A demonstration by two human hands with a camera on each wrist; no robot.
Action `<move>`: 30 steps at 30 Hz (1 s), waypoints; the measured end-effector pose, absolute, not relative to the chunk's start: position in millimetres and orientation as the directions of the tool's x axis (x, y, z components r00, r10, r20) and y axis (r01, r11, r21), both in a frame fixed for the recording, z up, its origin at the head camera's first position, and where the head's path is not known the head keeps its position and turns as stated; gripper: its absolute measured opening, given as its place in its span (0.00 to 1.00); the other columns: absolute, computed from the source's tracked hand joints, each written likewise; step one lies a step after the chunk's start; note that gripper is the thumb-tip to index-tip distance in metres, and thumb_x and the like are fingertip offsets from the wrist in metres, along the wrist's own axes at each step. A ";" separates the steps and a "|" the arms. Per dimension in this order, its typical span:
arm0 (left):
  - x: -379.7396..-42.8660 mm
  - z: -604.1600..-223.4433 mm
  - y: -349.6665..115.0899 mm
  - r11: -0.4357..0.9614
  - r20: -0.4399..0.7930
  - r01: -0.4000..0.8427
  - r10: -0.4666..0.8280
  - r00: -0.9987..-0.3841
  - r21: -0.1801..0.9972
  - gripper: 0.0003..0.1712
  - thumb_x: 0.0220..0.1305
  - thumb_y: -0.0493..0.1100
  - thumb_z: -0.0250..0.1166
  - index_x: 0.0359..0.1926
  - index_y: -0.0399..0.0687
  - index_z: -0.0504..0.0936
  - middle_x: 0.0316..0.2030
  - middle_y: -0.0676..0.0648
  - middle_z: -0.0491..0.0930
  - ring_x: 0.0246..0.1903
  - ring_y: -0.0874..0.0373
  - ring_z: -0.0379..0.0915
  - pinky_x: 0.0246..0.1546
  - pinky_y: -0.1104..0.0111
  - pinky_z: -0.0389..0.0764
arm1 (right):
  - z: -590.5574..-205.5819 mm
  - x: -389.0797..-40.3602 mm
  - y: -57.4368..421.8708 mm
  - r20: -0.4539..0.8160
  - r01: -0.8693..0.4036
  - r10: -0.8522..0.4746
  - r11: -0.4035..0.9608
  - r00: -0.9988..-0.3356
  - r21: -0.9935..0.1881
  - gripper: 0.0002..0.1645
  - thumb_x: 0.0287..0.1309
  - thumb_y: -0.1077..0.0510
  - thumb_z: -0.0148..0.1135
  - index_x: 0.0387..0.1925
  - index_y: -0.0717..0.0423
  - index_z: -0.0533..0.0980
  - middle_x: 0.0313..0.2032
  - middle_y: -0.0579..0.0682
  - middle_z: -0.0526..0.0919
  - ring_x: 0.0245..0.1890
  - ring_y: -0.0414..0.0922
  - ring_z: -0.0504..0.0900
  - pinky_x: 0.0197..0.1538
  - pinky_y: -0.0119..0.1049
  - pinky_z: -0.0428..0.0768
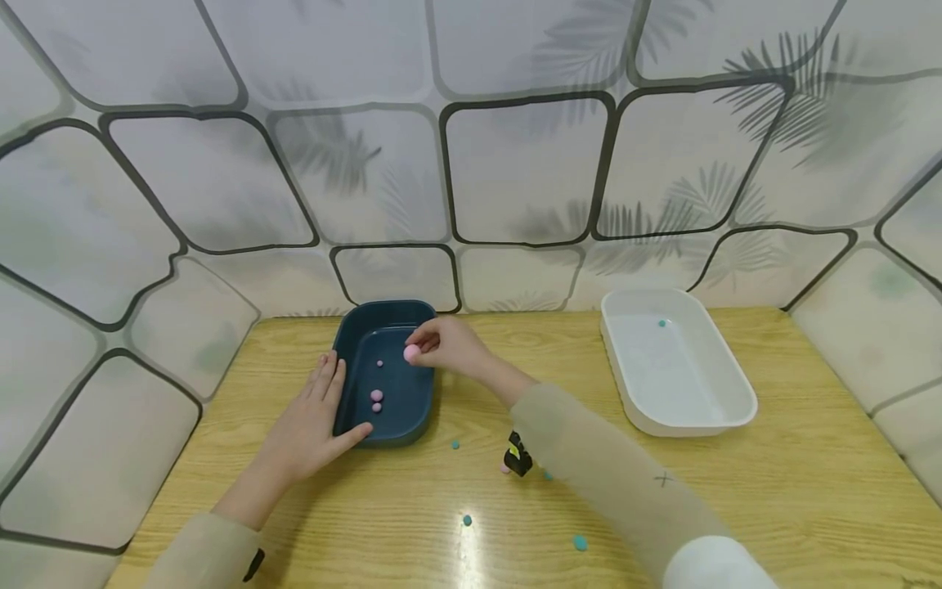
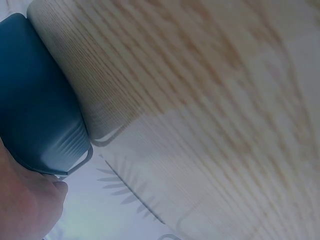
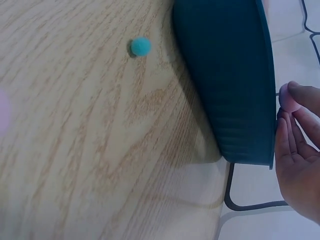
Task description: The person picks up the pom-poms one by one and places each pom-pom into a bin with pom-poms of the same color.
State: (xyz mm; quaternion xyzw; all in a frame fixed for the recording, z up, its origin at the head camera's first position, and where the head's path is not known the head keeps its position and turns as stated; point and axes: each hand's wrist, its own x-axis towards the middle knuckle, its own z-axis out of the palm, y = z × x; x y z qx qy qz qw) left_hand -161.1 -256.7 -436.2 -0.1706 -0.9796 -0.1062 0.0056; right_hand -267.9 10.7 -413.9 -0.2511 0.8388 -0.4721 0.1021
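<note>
My right hand (image 1: 450, 348) pinches a pink ball (image 1: 412, 353) between thumb and fingertips, over the right rim of a dark blue tray (image 1: 419, 421). In the right wrist view the same pink ball (image 3: 289, 98) shows beside the tray's rim. Inside the tray lie several smaller pink balls (image 1: 377, 396). My left hand (image 1: 309, 429) rests on the tray's left edge with fingers extended, its thumb reaching over the near left corner. The left wrist view catches only part of that hand (image 2: 30, 205) against the tray's outer wall (image 2: 40, 100).
A white tray (image 1: 680, 427) stands on the right of the wooden table (image 1: 353, 523), holding one teal ball (image 1: 661, 323). Several teal balls (image 1: 467, 520) lie loose on the table, and a pink ball (image 1: 504, 468) sits near the right wrist's black camera (image 1: 518, 455). Patterned panels (image 1: 526, 172) enclose the table.
</note>
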 end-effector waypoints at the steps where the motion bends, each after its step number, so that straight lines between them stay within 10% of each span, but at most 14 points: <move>1: -161.0 -436.3 -256.7 0.919 0.048 0.336 0.334 -0.941 0.205 0.63 0.70 0.68 0.64 0.82 0.27 0.48 0.84 0.28 0.43 0.83 0.30 0.42 0.79 0.37 0.59 | -414.3 -267.3 10.4 0.067 -0.322 -0.512 0.428 -0.857 -0.844 0.15 0.65 0.60 0.75 0.51 0.60 0.87 0.48 0.57 0.90 0.48 0.50 0.89 0.51 0.30 0.87; 30: -162.7 -439.6 -258.4 0.921 0.057 0.334 0.330 -0.942 0.199 0.62 0.70 0.67 0.64 0.82 0.27 0.48 0.84 0.28 0.43 0.83 0.30 0.42 0.79 0.38 0.60 | -414.0 -262.1 5.0 0.043 -0.316 -0.468 0.525 -0.883 -0.790 0.19 0.65 0.60 0.74 0.55 0.62 0.86 0.50 0.56 0.90 0.50 0.50 0.88 0.54 0.32 0.87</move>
